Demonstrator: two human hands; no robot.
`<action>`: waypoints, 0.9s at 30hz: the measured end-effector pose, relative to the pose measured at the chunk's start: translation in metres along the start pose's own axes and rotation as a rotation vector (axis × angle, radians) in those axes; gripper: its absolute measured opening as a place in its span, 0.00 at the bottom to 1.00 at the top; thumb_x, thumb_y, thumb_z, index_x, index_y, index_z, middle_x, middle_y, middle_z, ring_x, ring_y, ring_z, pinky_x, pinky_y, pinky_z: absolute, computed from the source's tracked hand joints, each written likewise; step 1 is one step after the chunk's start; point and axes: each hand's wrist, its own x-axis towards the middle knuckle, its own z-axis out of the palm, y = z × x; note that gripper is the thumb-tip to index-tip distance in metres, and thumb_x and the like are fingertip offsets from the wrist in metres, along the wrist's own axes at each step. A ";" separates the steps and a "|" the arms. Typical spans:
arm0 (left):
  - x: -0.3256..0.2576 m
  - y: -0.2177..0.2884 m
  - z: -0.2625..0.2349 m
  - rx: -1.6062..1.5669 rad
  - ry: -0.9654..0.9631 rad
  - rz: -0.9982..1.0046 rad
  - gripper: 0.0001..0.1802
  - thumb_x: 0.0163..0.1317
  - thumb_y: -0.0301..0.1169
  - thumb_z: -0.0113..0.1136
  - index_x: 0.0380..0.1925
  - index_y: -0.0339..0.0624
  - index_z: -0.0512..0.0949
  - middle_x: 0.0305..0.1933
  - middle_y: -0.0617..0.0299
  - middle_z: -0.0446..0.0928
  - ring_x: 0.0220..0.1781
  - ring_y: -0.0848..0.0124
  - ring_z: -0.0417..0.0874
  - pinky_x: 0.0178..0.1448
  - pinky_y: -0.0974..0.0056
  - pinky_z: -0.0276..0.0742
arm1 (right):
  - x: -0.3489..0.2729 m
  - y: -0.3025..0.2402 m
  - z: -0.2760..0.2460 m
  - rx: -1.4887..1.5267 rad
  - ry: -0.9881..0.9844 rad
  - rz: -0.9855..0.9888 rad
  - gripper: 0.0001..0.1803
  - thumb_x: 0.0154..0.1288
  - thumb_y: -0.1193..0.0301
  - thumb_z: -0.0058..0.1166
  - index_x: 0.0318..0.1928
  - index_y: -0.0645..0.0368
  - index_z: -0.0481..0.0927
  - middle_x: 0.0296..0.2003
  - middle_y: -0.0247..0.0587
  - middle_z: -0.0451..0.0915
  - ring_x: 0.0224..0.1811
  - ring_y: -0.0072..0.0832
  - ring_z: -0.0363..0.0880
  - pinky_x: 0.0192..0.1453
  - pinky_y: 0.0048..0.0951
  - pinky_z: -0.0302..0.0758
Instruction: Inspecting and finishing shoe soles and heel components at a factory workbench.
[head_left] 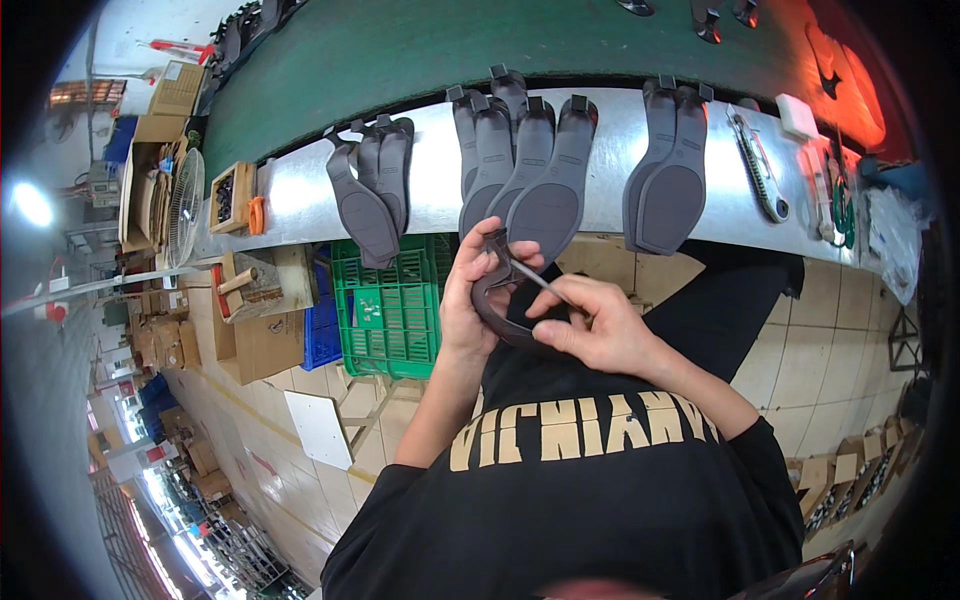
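In front of my body, my left hand (466, 290) is closed round a curved dark brown shoe piece (490, 312), which looks like a sandal with a strap. My right hand (608, 322) pinches a thin grey rod-like tool (536, 281); its far end meets the piece close to my left fingers. My right fingertips also lie near the lower edge of the piece. Just beyond my hands, several dark heeled sandal soles (549, 200) overlap on a metal bench (428, 185). Further clusters of soles lie to the left (366, 208) and right (672, 200).
Behind the bench runs a green belt (400, 60). Right: a box cutter (762, 170), white block (797, 117), green-handled scissors (845, 215), plastic bag (892, 235). Left: a wooden box (233, 195), orange-handled tool (256, 215), and fan (186, 205). Below stands a green crate (385, 340).
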 end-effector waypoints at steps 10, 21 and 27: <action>0.010 -0.001 -0.014 -0.039 -0.050 -0.057 0.22 0.68 0.27 0.52 0.62 0.45 0.66 0.55 0.44 0.78 0.61 0.45 0.79 0.67 0.44 0.74 | -0.006 -0.002 0.005 -0.415 -0.102 -0.304 0.19 0.61 0.74 0.64 0.53 0.59 0.82 0.33 0.40 0.81 0.31 0.35 0.81 0.35 0.32 0.77; 0.008 0.001 -0.012 0.006 -0.029 -0.094 0.20 0.70 0.30 0.54 0.61 0.44 0.68 0.54 0.47 0.80 0.58 0.48 0.81 0.62 0.45 0.79 | -0.006 0.002 0.008 -0.403 -0.108 -0.307 0.19 0.61 0.74 0.63 0.54 0.55 0.82 0.31 0.39 0.80 0.31 0.34 0.81 0.35 0.32 0.78; 0.012 -0.003 -0.017 -0.069 -0.013 -0.051 0.17 0.68 0.29 0.55 0.57 0.43 0.71 0.51 0.48 0.80 0.54 0.50 0.83 0.59 0.48 0.82 | -0.005 0.000 0.004 -0.425 -0.119 -0.311 0.19 0.61 0.73 0.63 0.55 0.55 0.83 0.31 0.39 0.80 0.31 0.34 0.81 0.35 0.33 0.77</action>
